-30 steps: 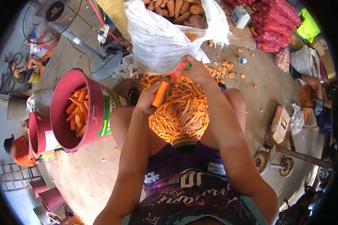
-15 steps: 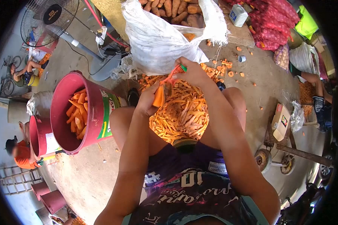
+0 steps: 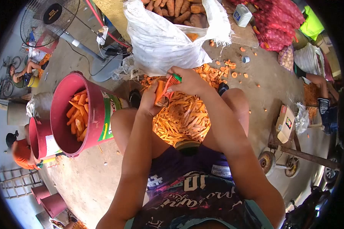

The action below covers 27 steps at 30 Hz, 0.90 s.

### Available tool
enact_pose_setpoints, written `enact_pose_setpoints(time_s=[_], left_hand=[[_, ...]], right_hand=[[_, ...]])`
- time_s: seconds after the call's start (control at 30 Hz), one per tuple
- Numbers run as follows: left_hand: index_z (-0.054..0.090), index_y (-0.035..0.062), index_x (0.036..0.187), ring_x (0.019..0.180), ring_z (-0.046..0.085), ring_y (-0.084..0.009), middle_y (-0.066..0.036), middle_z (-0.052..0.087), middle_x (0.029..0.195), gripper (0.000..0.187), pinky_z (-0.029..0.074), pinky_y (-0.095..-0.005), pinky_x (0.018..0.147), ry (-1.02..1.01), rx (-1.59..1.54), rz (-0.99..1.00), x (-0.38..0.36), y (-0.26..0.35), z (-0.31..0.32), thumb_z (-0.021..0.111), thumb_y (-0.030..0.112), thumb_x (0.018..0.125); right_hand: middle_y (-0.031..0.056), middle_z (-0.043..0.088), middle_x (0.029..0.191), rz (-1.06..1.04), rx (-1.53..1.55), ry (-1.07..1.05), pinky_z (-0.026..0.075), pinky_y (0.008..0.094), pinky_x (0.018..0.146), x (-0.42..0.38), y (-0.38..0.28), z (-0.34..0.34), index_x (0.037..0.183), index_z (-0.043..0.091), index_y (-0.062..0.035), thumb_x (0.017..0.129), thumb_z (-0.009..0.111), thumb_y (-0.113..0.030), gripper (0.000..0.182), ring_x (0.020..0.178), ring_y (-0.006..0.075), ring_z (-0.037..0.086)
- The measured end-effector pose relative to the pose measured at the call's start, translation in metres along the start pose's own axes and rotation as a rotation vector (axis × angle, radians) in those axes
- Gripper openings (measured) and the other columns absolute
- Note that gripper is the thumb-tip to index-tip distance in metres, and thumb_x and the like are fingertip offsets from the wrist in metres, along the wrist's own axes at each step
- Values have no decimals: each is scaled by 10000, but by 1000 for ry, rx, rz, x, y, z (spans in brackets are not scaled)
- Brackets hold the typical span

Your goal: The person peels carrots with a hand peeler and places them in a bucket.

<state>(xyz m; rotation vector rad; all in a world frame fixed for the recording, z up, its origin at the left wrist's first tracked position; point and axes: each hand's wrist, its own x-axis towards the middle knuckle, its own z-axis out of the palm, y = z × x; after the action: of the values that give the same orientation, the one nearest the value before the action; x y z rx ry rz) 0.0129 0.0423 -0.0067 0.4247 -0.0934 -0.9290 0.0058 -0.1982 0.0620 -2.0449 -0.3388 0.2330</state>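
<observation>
My left hand [image 3: 150, 102] is wrapped round an orange carrot [image 3: 160, 91], partly covered by the fingers. A red-orange peeler [image 3: 167, 88] with a green part lies against the carrot, and my right hand [image 3: 183, 81] grips it. Below both hands, a heap of orange peelings [image 3: 185, 118] fills the space between the knees. To the left, a tilted pink tub [image 3: 67, 114] holds several peeled carrots [image 3: 79, 118]. In front stands a white sack [image 3: 160, 42] full of unpeeled carrots [image 3: 179, 10].
A standing fan [image 3: 52, 14] is at the upper left. Cut carrot ends [image 3: 228, 64] lie scattered on the floor. A wheeled cart [image 3: 290, 150] stands at the right, red net sacks [image 3: 275, 23] behind it. Other people sit at both sides, one in an orange shirt [image 3: 23, 154].
The peeler has moved from the carrot's far end down along it towards me, with my right hand shifting left. The carrot is now held more upright. The orange-shirted person has leaned.
</observation>
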Motion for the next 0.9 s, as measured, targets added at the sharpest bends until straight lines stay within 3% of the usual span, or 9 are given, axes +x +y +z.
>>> enact_pose_setpoints(time_s=[0.07, 0.17, 0.33, 0.43, 0.5, 0.6, 0.67, 0.73, 0.9], left_hand=[[585, 71, 1392, 926, 715, -196, -97, 705, 1163, 399, 601, -355, 774, 591, 277, 89, 6, -8, 47, 423, 353, 1162], [602, 89, 1337, 811, 676, -130, -33, 684, 983, 357, 576, -301, 662, 652, 317, -25, 2, -3, 66, 463, 362, 1153], [580, 107, 1413, 834, 657, -153, -53, 677, 1068, 383, 566, -312, 675, 557, 318, 32, -3, -4, 40, 464, 360, 1149], [571, 103, 1431, 865, 664, -165, -66, 678, 1110, 399, 574, -326, 701, 585, 253, 116, -2, -2, 31, 457, 364, 1151], [570, 94, 1425, 874, 670, -169, -71, 679, 1105, 406, 579, -332, 713, 631, 215, 146, 1, -5, 43, 452, 371, 1153], [585, 75, 1398, 878, 677, -173, -67, 685, 1079, 424, 582, -328, 705, 659, 198, 164, 6, -8, 48, 454, 394, 1153], [599, 60, 1386, 834, 678, -171, -64, 693, 1031, 448, 579, -309, 692, 477, 299, 0, -1, -2, 20, 467, 415, 1148], [610, 61, 1364, 810, 676, -170, -65, 692, 1006, 437, 578, -301, 690, 555, 321, -10, -1, -6, 35, 473, 414, 1146], [635, 66, 1275, 775, 669, -168, -69, 682, 954, 408, 579, -296, 693, 643, 384, 11, -2, -4, 64, 476, 420, 1145]], right_hand=[[132, 744, 1242, 3, -4, 33, 522, 389, 1018, 3, 8, -1, 1319, 615, -54, 790, 927, -272, 652, 1139, 280, 705], [121, 745, 1198, 31, -32, 177, 520, 381, 1013, 9, 34, -10, 1304, 617, -55, 797, 927, -283, 636, 1116, 257, 702], [106, 726, 1140, 276, 42, 250, 510, 382, 1009, 10, 24, -31, 1264, 622, -74, 804, 930, -298, 597, 1100, 228, 684], [110, 724, 1137, 135, -2, 203, 513, 396, 993, 4, 11, -10, 1261, 624, -93, 807, 927, -303, 585, 1093, 251, 683], [165, 744, 1207, -12, -30, 11, 533, 436, 974, -2, 1, 6, 1282, 600, -72, 818, 901, -312, 603, 1146, 349, 708], [169, 738, 1245, -35, -40, 22, 534, 437, 971, -3, -4, 5, 1287, 603, -67, 807, 906, -310, 618, 1153, 356, 705], [168, 737, 1258, -72, -45, 63, 534, 439, 970, 1, 8, -3, 1291, 605, -61, 807, 907, -304, 621, 1155, 354, 705], [106, 729, 1191, -16, -41, 251, 519, 389, 977, 7, 31, -11, 1263, 621, -86, 806, 926, -315, 595, 1102, 254, 684], [85, 721, 1143, 185, -12, 273, 518, 367, 954, 8, 29, -28, 1243, 619, -86, 815, 927, -317, 576, 1064, 205, 670]])
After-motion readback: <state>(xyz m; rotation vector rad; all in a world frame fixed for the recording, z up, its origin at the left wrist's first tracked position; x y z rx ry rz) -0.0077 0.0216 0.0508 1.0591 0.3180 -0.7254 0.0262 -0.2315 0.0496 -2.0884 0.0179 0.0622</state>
